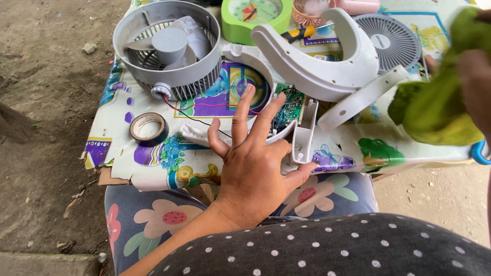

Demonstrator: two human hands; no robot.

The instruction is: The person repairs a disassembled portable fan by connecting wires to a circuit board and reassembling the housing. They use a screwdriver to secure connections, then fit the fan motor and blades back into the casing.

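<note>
My left hand (253, 163) lies with fingers spread on the near edge of the table, its fingertips on the white fan base shell (302, 134) that shows a green circuit board (287, 108). A white curved fan stand (317, 61) lies over the base. My right hand (475, 87) at the right edge is closed on a crumpled green cloth (434, 110). The grey fan housing with blades (169, 48) sits at the far left, joined to the base by red and black wires (197, 118).
A roll of black tape (148, 128) lies at the table's left near edge. A green clock (255, 18), a yellow-handled screwdriver (299, 33) and a grey fan grille (388, 41) lie at the back. The tablecloth (153, 168) is patterned; dirt ground surrounds.
</note>
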